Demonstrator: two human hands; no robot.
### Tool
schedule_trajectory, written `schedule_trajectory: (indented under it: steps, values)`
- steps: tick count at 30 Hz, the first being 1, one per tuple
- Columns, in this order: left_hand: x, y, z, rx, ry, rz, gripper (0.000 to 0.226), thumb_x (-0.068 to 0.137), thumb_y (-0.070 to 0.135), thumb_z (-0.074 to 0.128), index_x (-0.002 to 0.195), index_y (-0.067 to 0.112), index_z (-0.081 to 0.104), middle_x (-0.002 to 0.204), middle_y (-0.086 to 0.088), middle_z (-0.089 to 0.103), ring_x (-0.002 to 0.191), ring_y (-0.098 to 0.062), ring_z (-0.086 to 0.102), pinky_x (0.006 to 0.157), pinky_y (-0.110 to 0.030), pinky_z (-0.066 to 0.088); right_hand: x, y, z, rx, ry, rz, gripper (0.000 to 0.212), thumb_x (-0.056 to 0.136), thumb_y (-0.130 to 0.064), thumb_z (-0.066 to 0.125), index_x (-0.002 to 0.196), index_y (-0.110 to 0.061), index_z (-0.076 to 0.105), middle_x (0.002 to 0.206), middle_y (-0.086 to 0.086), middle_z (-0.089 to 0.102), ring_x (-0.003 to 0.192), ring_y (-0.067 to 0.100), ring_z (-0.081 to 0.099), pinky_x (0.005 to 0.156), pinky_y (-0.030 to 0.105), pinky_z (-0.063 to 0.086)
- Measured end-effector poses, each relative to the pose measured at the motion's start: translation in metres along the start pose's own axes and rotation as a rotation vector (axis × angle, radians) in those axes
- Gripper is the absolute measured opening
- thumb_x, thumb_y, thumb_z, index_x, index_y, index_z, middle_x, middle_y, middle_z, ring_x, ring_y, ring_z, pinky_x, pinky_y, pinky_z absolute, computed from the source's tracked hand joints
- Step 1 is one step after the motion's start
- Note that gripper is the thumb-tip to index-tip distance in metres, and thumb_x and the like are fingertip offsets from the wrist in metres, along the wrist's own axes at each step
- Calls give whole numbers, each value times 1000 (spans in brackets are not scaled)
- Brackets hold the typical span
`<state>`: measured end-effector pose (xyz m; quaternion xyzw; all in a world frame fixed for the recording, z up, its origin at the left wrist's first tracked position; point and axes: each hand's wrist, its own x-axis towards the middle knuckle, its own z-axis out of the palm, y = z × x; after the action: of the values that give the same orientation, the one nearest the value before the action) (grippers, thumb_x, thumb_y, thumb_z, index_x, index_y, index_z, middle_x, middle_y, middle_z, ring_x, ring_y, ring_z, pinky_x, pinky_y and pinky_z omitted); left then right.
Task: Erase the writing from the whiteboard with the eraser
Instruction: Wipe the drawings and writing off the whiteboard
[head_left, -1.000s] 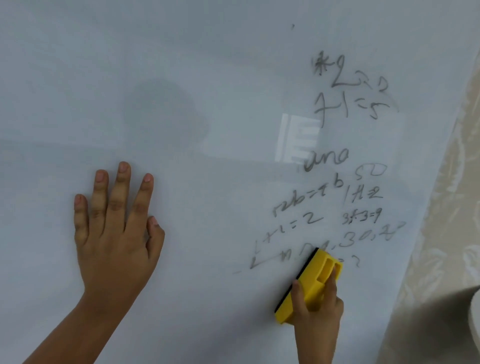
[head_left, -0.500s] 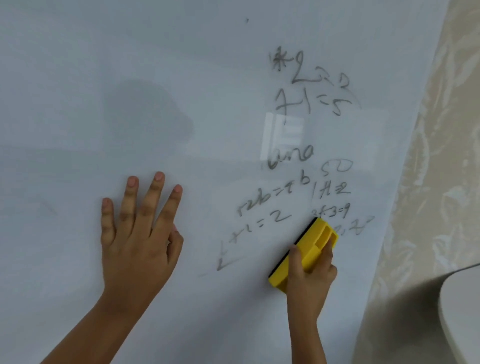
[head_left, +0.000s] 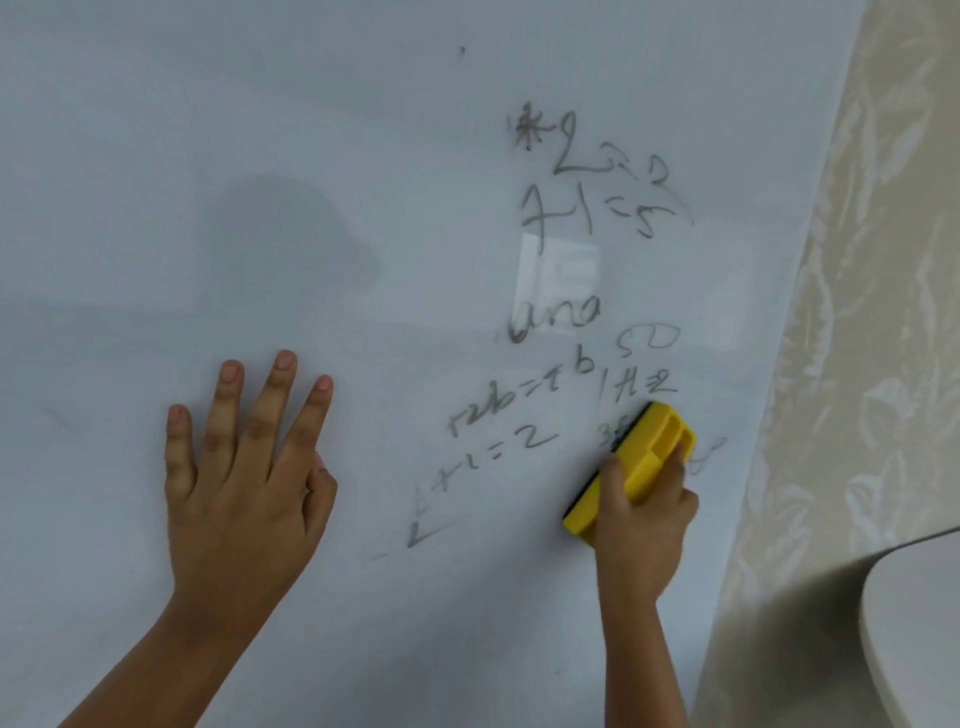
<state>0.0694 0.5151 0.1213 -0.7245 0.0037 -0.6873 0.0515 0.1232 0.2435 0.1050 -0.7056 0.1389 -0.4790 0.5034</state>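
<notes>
A whiteboard (head_left: 363, 130) fills most of the head view. Grey, partly smudged writing (head_left: 587, 208) of numbers and sums runs down its right part. My right hand (head_left: 641, 525) grips a yellow eraser (head_left: 636, 462) with a black felt edge and presses it flat on the board, tilted, over the lower right lines of writing. Part of one line is hidden under the eraser. My left hand (head_left: 244, 478) lies flat on the bare board to the left, fingers spread, holding nothing.
The board's right edge slants down past the eraser. Beyond it is a beige wall with a leaf pattern (head_left: 857, 338). A rounded white object (head_left: 914, 634) shows at the lower right corner.
My right hand has slid the eraser up the board, wiping out the bottom line of numbers and covering the line above it. The camera view has shifted, so my left hand appears further right.
</notes>
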Motion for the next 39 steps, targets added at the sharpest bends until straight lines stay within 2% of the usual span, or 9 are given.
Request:
schedule_trajectory:
  steps: [2, 4, 9, 14, 16, 21, 28, 34, 39]
  values:
    - [0, 0, 0, -2, 2, -3, 49, 97, 18, 37, 146, 13, 38, 151, -14, 36, 143, -35, 22, 118, -51, 10, -13, -2, 1, -53, -61, -168, 75, 73, -60, 45, 140, -41, 15, 100, -5, 34, 72, 15, 45, 62, 31, 38]
    - [0, 1, 0, -4, 0, -3, 49, 96, 18, 37, 145, 13, 39, 151, -14, 36, 143, -35, 23, 117, -51, 10, -10, 7, -6, -93, -79, -188, 76, 73, -61, 45, 140, -40, 16, 101, -6, 34, 75, 16, 45, 65, 33, 39]
    - [1, 1, -2, -3, -3, 3, 50, 94, 17, 39, 144, 11, 40, 151, -14, 36, 142, -35, 23, 117, -51, 10, 52, 10, -19, -46, 72, 161, 67, 84, -48, 49, 142, -36, 18, 119, 15, 41, 90, 35, 51, 74, 42, 41]
    - [0, 2, 1, 3, 14, 1, 49, 96, 18, 38, 144, 12, 40, 151, -13, 36, 143, -35, 23, 117, -51, 11, 15, 18, -2, -110, -3, -182, 71, 85, -44, 52, 142, -36, 11, 114, 14, 41, 84, 25, 47, 66, 36, 41]
    - [0, 2, 2, 6, 15, 1, 49, 96, 18, 37, 145, 12, 40, 151, -13, 36, 143, -35, 23, 117, -51, 11, 1, 34, -4, -165, -32, -214, 71, 83, -45, 53, 142, -33, 14, 117, 12, 41, 88, 24, 48, 66, 39, 43]
    - [-1, 1, 1, 13, 20, 7, 49, 96, 17, 38, 145, 11, 40, 151, -15, 36, 143, -35, 23, 117, -52, 11, 63, 32, -20, -73, 61, 145, 65, 87, -41, 50, 142, -21, 21, 126, 21, 39, 107, 42, 47, 81, 51, 42]
    - [-2, 1, 2, 10, 32, 10, 49, 96, 17, 38, 144, 11, 41, 148, -17, 40, 139, -38, 29, 117, -52, 12, 32, 23, -7, -111, 11, -80, 67, 86, -48, 48, 141, -26, 18, 120, 15, 41, 100, 35, 49, 69, 42, 39]
    - [0, 4, -1, -1, 29, 0, 48, 95, 17, 39, 142, 9, 44, 147, -17, 41, 138, -38, 30, 116, -52, 13, 72, 33, -21, 18, 42, 302, 64, 89, -40, 48, 142, -19, 20, 128, 23, 37, 106, 43, 46, 83, 52, 40]
    - [-1, 3, 0, 12, 33, -2, 48, 95, 17, 38, 143, 10, 42, 148, -16, 41, 139, -37, 29, 116, -52, 13, 44, 28, -10, -2, -19, 62, 64, 88, -44, 49, 141, -28, 17, 124, 16, 39, 102, 36, 48, 71, 42, 38]
